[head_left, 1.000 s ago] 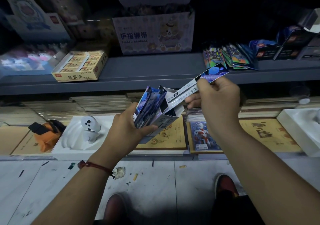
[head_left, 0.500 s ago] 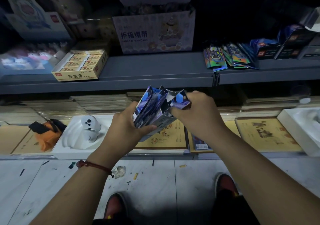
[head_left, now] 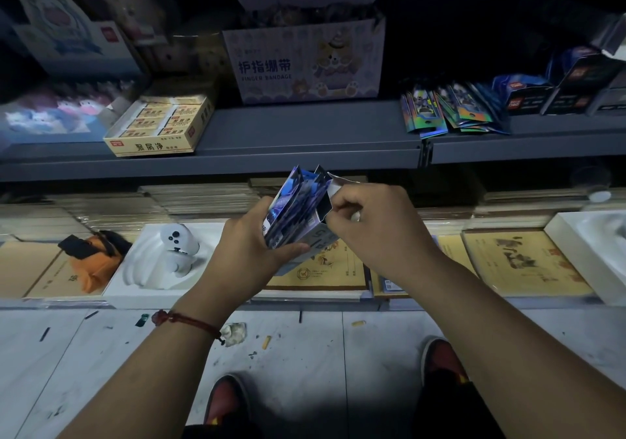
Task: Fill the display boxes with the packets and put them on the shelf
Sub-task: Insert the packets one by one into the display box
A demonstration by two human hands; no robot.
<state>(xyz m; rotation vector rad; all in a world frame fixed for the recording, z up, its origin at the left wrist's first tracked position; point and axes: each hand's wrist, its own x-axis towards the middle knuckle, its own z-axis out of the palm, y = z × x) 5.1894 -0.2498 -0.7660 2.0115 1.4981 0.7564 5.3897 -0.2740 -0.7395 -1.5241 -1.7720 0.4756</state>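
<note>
My left hand [head_left: 250, 249] grips a small display box [head_left: 305, 222] from below and the left, with several blue and purple packets standing upright inside it. My right hand [head_left: 376, 232] is at the box's right side, its fingers curled against the box's open flap and the last packet. On the grey shelf [head_left: 305, 140] above, at the right, lies a loose pile of shiny packets [head_left: 450, 110]. Dark display boxes [head_left: 559, 89] stand further right on the same shelf.
The shelf also carries a yellow eraser box [head_left: 159, 127] and a finger bandage carton [head_left: 305, 62]. Below lie yellow notebooks [head_left: 521, 262], a white tray with a controller [head_left: 176, 238] and an orange item [head_left: 95, 259]. My shoes [head_left: 443, 357] stand on littered floor tiles.
My right hand brought a packet down from mid-air into the display box and now sits curled at the box's right edge. My left hand kept holding the box in place.
</note>
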